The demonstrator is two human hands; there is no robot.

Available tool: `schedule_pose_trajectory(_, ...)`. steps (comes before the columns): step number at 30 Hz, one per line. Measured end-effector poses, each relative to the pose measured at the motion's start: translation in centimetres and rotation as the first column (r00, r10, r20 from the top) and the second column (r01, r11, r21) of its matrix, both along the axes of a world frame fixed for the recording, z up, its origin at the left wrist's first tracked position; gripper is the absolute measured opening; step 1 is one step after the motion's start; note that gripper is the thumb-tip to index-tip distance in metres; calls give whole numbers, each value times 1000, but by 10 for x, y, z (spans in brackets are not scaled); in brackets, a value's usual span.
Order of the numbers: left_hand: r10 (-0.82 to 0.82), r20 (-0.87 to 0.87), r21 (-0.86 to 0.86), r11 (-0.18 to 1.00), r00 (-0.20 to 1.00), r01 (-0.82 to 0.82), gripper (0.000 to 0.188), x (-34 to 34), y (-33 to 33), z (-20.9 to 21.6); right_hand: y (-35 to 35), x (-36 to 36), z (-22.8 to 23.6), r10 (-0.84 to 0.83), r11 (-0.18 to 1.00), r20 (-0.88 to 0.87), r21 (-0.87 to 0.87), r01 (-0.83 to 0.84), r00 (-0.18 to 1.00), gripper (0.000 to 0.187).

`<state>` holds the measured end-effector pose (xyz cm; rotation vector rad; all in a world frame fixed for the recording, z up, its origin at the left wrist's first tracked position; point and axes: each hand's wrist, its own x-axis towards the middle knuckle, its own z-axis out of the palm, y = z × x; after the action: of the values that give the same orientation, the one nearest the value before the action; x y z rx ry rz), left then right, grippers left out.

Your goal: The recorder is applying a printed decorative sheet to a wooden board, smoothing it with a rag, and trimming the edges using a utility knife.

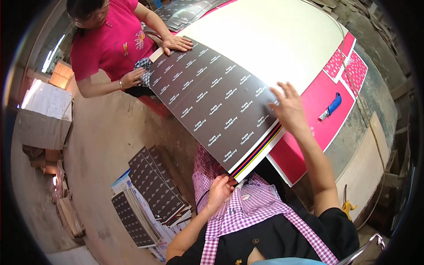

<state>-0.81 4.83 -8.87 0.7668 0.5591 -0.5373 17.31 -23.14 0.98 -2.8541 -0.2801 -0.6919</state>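
A large dark-brown printed sheet (212, 95) with rows of white lettering lies over a cream sheet surface on the table. Along its right edge, toward me, runs a strip of coloured stripes. My left hand (221, 189) pinches the sheet's near corner at the table edge, its fingers curled around it. Over the sheet's far right corner, my right hand (289, 106) is spread with fingers apart; whether the fingertips touch is unclear. Across from me, a co-worker's hand (176, 43) lies flat on the sheet's far left corner, and the co-worker's other hand (132, 78) holds a checked cloth (143, 70) at its left edge.
A blue-handled utility knife (333, 106) lies on pink printed sheets (318, 128) to the right. Stacks of dark printed sheets (154, 185) stand on the floor at lower left. White cartons (46, 104) are piled at far left. More dark sheets (185, 13) lie behind the co-worker.
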Motion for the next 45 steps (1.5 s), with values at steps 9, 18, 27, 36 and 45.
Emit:
schedule_pose_trajectory(9,-35,52,-30,999,998,36,16,3,4,-5,53,47,-21,73,997,-270,37,-65,960,50)
schedule_pose_trajectory(18,-41,43,-32,999,998,42,21,7,10,-14,38,38,-42,203,975,-111,115,-191,973,44)
schedule_pose_trajectory(27,-116,93,-23,993,989,118,20,10,14,-16,54,36,-27,145,987,-140,83,-134,980,40)
schedule_pose_trajectory(36,-592,543,833,470,595,-293,11,83,30,108,-51,-18,-20,-269,943,-185,147,298,945,25)
schedule_pose_trajectory(45,-938,213,821,21,272,-570,67,235,-69,55,-65,-18,-22,-168,793,-588,397,463,791,24)
